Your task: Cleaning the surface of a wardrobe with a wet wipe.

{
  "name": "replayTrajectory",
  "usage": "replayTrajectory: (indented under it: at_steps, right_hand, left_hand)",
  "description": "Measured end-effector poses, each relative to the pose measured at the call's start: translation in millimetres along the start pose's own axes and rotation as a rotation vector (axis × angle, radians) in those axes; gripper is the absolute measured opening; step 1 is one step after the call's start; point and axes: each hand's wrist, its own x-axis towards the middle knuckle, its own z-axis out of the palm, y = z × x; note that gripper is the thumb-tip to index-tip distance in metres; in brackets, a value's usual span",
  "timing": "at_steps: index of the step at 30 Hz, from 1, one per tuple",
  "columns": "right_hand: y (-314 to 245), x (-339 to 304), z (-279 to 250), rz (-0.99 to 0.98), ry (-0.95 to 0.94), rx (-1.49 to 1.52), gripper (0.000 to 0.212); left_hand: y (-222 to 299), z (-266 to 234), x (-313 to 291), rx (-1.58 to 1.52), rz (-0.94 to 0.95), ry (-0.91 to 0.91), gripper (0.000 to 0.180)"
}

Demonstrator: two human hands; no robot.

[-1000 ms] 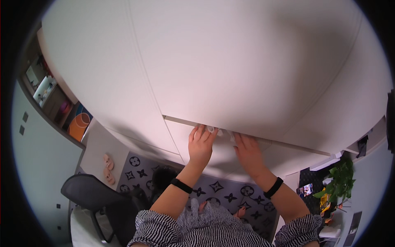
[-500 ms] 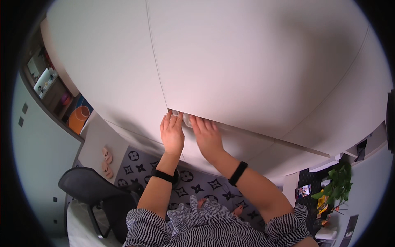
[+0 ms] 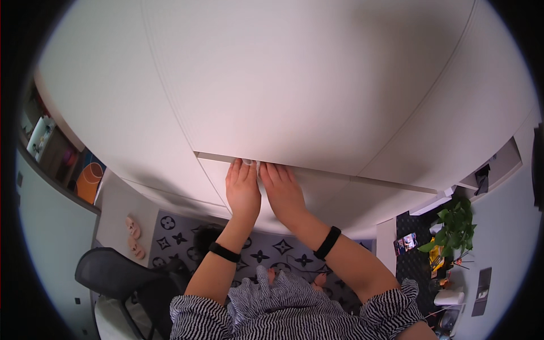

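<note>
Both of my hands reach up to the narrow gap above a lower white cabinet panel (image 3: 331, 198). My left hand (image 3: 243, 190) has its fingers bent at the panel's top edge, just right of the panel's left corner. Close beside it, my right hand (image 3: 281, 190) presses its fingers, held together, at the same edge. A small whitish, crumpled thing (image 3: 247, 162) shows at the fingertips; most of it is hidden by the fingers and the gap. Above the gap stands a large white cabinet door (image 3: 272, 85).
Behind on the left stands a black mesh chair (image 3: 113, 272), with pink slippers (image 3: 134, 229) on the floor beyond it. A patterned grey rug (image 3: 170, 232) lies underfoot. To the right are a leafy green plant (image 3: 456, 226) and a lit phone (image 3: 406, 243) on a dark surface.
Both hands have moved right along the panel's top edge, away from its left corner. The whitish thing has moved along with them and less of it shows. The view has shifted right.
</note>
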Motion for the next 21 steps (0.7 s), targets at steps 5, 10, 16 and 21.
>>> replayTrajectory:
  at_steps: [5, 10, 16, 21]
  right_hand:
    - [32, -36, -12, 0.088, 0.043, -0.007, 0.052]
    - [69, -67, -18, 0.16, 0.089, 0.064, 0.058]
    - [106, -99, -40, 0.205, 0.027, 0.039, 0.05]
    - [119, -99, -61, 0.182, 0.013, 0.037, 0.051]
  left_hand:
    - [43, 16, -5, -0.106, 0.09, -0.034, 0.036]
    - [90, 30, -9, -0.211, 0.117, -0.06, 0.04]
    - [146, 41, -15, -0.278, 0.111, -0.134, 0.045]
    - [167, 52, -17, -0.224, 0.096, -0.141, 0.051]
